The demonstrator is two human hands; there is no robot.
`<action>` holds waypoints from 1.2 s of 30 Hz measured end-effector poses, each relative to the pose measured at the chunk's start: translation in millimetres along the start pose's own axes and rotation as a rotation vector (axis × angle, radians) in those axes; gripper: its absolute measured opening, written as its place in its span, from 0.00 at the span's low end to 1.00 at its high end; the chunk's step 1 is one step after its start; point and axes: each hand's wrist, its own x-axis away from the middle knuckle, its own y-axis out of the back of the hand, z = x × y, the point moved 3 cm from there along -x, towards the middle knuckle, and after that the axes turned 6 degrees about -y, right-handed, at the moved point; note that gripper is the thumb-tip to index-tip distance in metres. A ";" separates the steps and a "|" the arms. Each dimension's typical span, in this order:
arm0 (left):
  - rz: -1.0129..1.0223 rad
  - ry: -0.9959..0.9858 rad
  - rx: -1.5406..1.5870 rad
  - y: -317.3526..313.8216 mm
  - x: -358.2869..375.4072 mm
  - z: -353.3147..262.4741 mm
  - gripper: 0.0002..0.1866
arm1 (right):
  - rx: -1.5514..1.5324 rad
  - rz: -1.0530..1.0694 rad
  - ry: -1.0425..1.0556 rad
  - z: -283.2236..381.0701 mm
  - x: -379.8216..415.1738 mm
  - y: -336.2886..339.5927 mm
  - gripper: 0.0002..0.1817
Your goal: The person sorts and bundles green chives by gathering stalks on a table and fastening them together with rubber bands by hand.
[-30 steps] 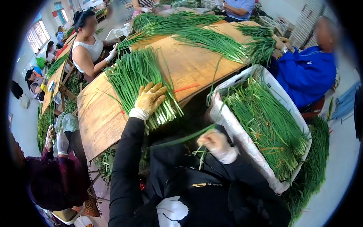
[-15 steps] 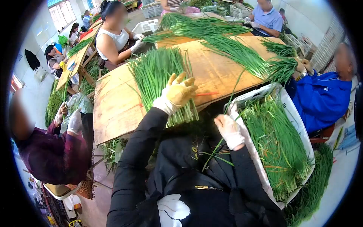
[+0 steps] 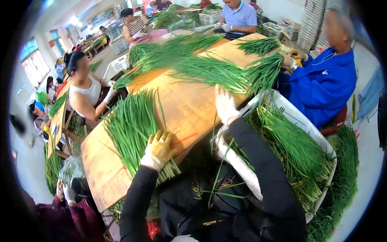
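Observation:
My left hand (image 3: 158, 149), in a white glove with a yellowed palm side, lies on the lower end of a thick bundle of garlic chives (image 3: 131, 125) on the wooden table (image 3: 181, 105). Its fingers are stretched out and slightly spread. Farther right, my right hand (image 3: 225, 103), in a white glove, is at the table's near edge with its fingers extended. Just beyond its fingertips are the pale stem ends of a long heap of garlic chives (image 3: 213, 72). A thin red strip (image 3: 184, 139) lies on the wood between my hands.
A white crate (image 3: 318, 144) full of chives stands at my right, under my right forearm. A person in a blue jacket (image 3: 320, 90) holds chives beyond it. Other people sit around the table. More chives (image 3: 342, 169) lie on the floor at right. Loose leaves (image 3: 217, 189) lie on my lap.
The view has swung to the right. My left hand has come down from above onto the chives bundle. My right hand has moved from beside the crate forward to the table edge.

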 end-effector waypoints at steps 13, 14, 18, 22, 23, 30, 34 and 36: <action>0.042 0.197 1.653 21.0 -94.0 -13.1 0.39 | 0.069 0.353 -0.209 -101.0 -102.9 10.4 0.32; 0.026 0.295 1.734 4.0 -109.5 -3.6 0.36 | 0.032 0.373 -0.140 -98.2 -103.7 6.0 0.20; -0.043 0.552 2.102 -54.0 -155.6 11.2 0.31 | 0.134 0.266 -0.003 -53.2 -67.5 12.8 0.22; -0.041 0.520 2.216 -49.3 -168.6 -12.2 0.32 | -0.068 0.365 -0.044 -9.1 -7.2 19.8 0.17; -0.048 0.528 2.217 -41.0 -167.1 -17.8 0.32 | -0.068 0.384 0.009 2.8 7.5 26.6 0.16; -0.246 0.609 1.606 -11.4 -138.9 -28.2 0.29 | -0.930 0.389 0.267 -35.1 38.9 45.6 0.31; -0.302 0.694 1.681 -14.7 -137.0 -24.4 0.45 | -0.678 0.327 -0.210 -93.9 -35.2 8.4 0.43; -0.272 0.791 1.561 -4.5 -139.6 -31.9 0.57 | -0.654 0.513 -0.134 -73.1 -36.3 -3.6 0.55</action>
